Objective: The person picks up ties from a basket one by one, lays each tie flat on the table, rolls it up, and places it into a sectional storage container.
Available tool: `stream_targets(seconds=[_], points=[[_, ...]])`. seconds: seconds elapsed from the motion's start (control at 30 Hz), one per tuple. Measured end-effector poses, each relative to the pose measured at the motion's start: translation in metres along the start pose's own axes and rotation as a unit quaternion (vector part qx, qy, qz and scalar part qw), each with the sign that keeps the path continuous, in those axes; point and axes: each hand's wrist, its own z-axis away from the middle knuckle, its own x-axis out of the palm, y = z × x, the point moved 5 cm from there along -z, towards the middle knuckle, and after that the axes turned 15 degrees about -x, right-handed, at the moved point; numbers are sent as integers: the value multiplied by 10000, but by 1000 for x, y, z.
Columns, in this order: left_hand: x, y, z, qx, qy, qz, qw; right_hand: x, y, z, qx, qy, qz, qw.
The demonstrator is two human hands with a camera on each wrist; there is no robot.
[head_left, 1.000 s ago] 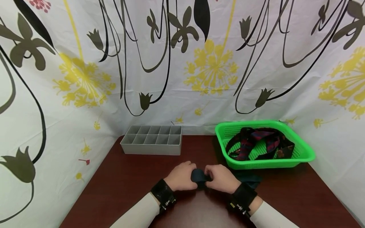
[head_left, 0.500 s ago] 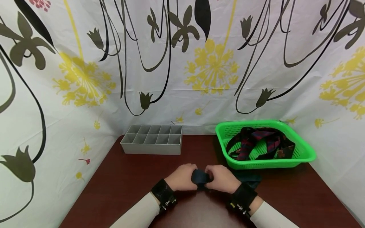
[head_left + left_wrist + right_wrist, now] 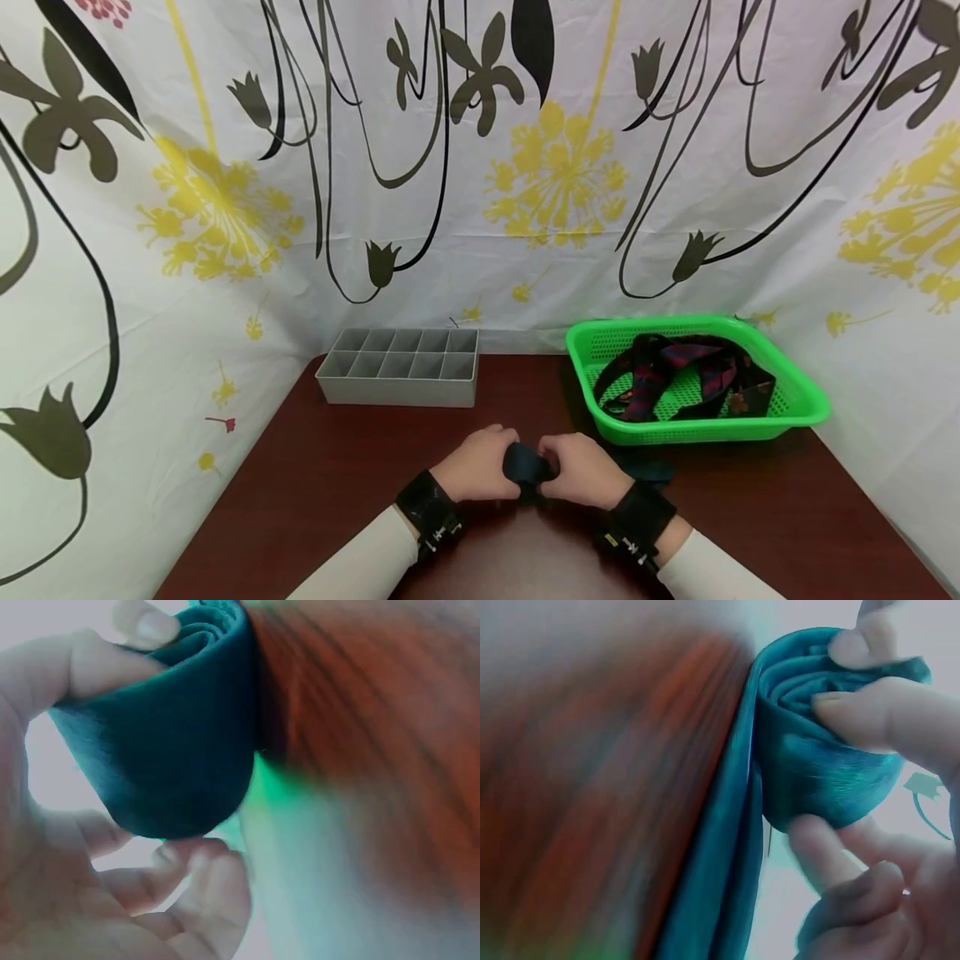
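A dark teal necktie, rolled into a tight coil (image 3: 525, 465), sits between my two hands low over the brown table (image 3: 337, 483). My left hand (image 3: 480, 467) grips the coil (image 3: 169, 750) with curled fingers and thumb. My right hand (image 3: 581, 471) pinches the same coil (image 3: 817, 761) from the other side, with a fingertip on the spiral end. The tie's loose tail (image 3: 645, 473) trails right along the table, and hangs as a flat strip (image 3: 720, 900) in the right wrist view.
A green mesh basket (image 3: 795, 396) at the back right holds several dark red and navy ties (image 3: 675, 371). A grey divided organiser tray (image 3: 401, 367) stands at the back centre-left. Flower-print curtains wall in the table on three sides.
Both hands stay on the coil and barely move. The loose tail to the right on the table has grown a little shorter.
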Motion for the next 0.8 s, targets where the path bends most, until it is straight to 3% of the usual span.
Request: stream_targets(seconds=[0.1, 0.33, 0.43, 0.6, 0.8], points=[[3, -2, 0, -99, -36, 49, 9999, 0, 1, 1, -51, -128, 5, 9999], [-6, 7, 4, 271, 758, -671, 9945, -6, -9, -2, -511, 375, -108, 9979], [-4, 6, 3, 324, 545, -639, 9959, -3, -5, -1, -289, 166, 6, 9994], [2, -1, 0, 75, 38, -286, 9996, 1, 4, 1, -6, -306, 283, 9991], [-1, 3, 2, 22, 332, -452, 9984, -2, 0, 0, -232, 151, -20, 9996]])
